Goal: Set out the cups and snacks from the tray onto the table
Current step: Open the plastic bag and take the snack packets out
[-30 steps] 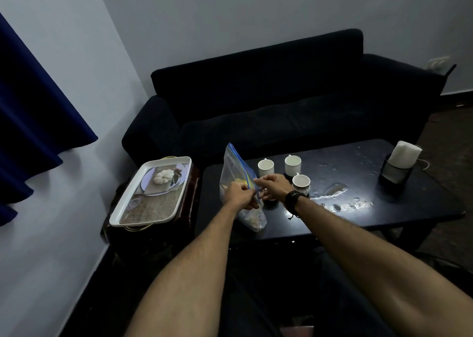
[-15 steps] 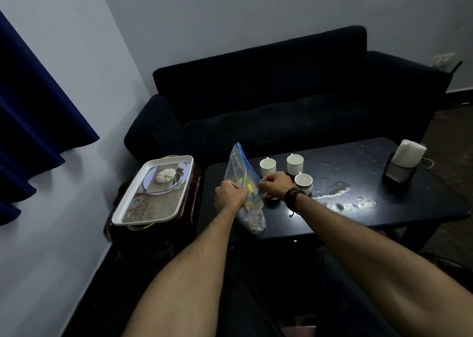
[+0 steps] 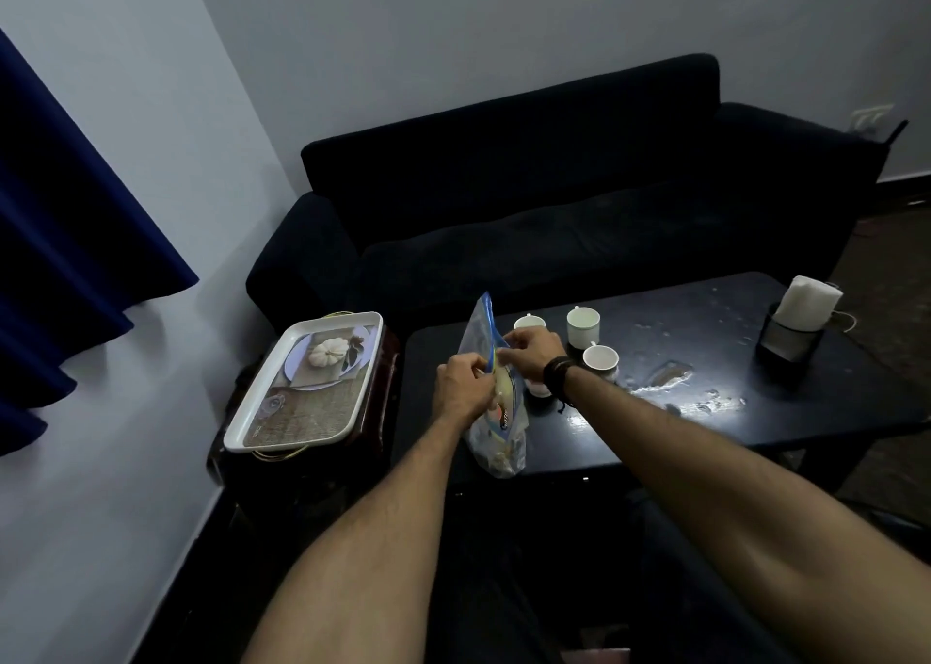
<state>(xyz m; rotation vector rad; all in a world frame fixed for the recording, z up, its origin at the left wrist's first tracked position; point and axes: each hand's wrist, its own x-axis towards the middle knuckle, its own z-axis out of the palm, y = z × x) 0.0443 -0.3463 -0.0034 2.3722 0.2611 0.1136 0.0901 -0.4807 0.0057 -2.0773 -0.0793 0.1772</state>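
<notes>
Snack bag (image 3: 496,411) stands upright on the near-left part of the table (image 3: 705,341), its long axis vertical, between our two hands. We pinch its zip edge with the left hand (image 3: 466,386) and the right hand (image 3: 529,353), both closed on it from opposite sides. Three cups (image 3: 583,326) sit just behind it. The tray (image 3: 307,386) lies well left.

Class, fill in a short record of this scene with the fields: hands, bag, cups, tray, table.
hands: left hand and right hand both grip the bag's top edge
bag: clear snack bag, upright on the table
cups: three white cups visible beside it
tray: white tray, on a side stand, no cups
table: dark table, wet patches
</notes>
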